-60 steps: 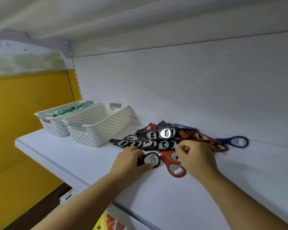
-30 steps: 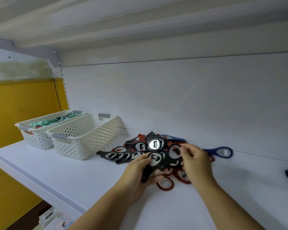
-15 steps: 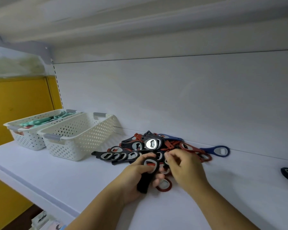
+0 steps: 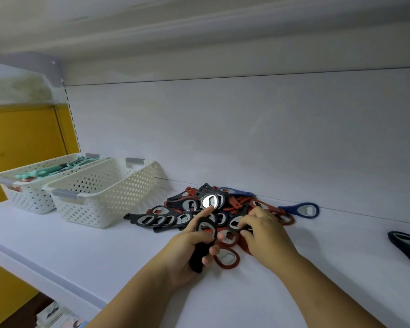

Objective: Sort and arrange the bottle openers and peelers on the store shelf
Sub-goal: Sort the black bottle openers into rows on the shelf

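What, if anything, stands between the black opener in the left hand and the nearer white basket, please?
Nothing visible does. The left hand holds the black opener above bare shelf, and the nearer white basket sits open-topped to its left. The row of black openers lies further back, beside the basket.

Matt plastic openers, shiny metal insets

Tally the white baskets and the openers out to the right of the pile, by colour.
White baskets: 2
Blue opener, at the right edge of the pile: 1
Dark opener, lying apart: 1
Total: 4
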